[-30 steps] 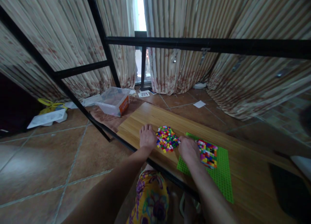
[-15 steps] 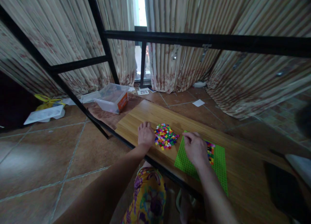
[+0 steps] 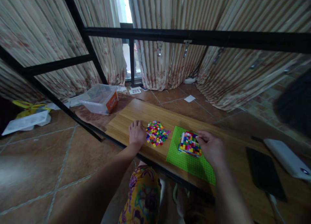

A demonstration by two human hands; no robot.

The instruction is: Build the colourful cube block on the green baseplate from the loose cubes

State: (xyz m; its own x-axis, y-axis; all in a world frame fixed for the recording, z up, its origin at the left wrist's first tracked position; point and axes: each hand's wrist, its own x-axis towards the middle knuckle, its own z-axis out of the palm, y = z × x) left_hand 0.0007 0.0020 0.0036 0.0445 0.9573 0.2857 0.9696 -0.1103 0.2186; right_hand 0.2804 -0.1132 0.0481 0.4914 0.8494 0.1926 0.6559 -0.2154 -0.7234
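On the green baseplate [image 3: 188,159] stands one block of small coloured bricks [image 3: 190,143], several rows wide and already stacked into a raised patch near the plate's far edge. It covers only a small part of the plate; most of the studs, toward the near edge, are bare, so I judge the building well begun but far from filled. The right hand [image 3: 211,147] rests just right of the block, its fingertips touching the block's right edge; fingers are curled together, and whether they pinch a brick I cannot tell. Left of the baseplate, apart from it, lies one loose pile of bricks [image 3: 156,137], too many and too small to count. The left hand [image 3: 136,133] lies flat and empty on the wooden table [image 3: 136,115], touching the pile's left side. Farther left of the baseplate, on the floor, sits one clear plastic tub [image 3: 100,99].
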